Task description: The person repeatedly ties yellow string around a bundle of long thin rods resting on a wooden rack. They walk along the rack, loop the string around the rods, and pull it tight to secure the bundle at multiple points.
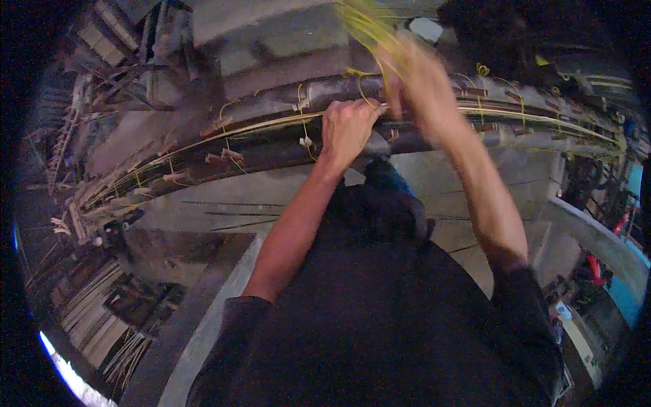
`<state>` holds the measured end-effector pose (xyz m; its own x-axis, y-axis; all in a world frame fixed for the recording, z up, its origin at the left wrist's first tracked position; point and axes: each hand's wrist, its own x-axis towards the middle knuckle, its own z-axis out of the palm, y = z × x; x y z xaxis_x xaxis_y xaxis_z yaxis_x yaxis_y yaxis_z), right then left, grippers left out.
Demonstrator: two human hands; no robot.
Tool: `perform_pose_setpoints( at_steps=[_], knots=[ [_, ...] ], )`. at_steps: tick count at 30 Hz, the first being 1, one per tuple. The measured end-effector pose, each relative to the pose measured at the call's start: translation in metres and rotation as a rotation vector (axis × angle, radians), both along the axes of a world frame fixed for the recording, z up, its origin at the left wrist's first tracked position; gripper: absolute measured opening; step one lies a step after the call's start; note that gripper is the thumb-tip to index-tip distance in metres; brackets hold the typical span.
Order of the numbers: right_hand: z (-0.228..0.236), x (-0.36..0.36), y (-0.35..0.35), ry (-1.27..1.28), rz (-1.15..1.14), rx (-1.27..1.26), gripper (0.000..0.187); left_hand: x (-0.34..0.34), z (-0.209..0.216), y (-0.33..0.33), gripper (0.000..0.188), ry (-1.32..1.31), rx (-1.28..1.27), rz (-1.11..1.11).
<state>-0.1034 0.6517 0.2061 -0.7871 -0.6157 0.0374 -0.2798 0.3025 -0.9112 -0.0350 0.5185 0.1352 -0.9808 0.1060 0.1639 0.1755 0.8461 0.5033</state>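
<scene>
My left hand (349, 129) is closed over a bundle of thin pale strips (271, 122), its fingertips beside a loop of yellow cord. The strips run lengthwise between two long dark poles (258, 159), bound at intervals with yellow ties. Just right of it, my right hand (424, 85) is raised and blurred by motion. Loose strands of yellow cord (363, 24) stream up and left from that hand, and its fingers are smeared. Small wooden pegs (224, 156) sit along the poles at the ties.
Wooden frames (129, 41) stand at the far left. Long sticks (102, 305) lie in a pile at lower left. A pale ledge (203, 332) is near my left side. Red objects (597, 270) and a blue-green panel (627, 298) are at the right.
</scene>
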Motion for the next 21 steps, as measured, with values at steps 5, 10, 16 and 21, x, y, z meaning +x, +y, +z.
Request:
perform_pose_setpoints(
  at_steps=[5,10,16,21],
  knots=[
    [-0.098,0.115,0.018,0.119,0.345,0.379,0.018,-0.015,0.010,0.012,0.023,-0.198,0.518,-0.033],
    [-0.086,0.105,0.022,0.103,0.272,0.420,0.019,-0.118,0.050,0.021,0.031,-0.459,0.790,0.055],
    [-0.013,0.041,0.054,0.419,-0.238,0.174,0.023,-0.143,-0.037,0.001,0.031,-0.662,0.557,0.114],
    [-0.032,-0.028,0.063,-0.007,0.059,0.181,0.019,-0.168,-0.034,-0.077,0.030,-0.368,0.483,-0.263]
  ],
)
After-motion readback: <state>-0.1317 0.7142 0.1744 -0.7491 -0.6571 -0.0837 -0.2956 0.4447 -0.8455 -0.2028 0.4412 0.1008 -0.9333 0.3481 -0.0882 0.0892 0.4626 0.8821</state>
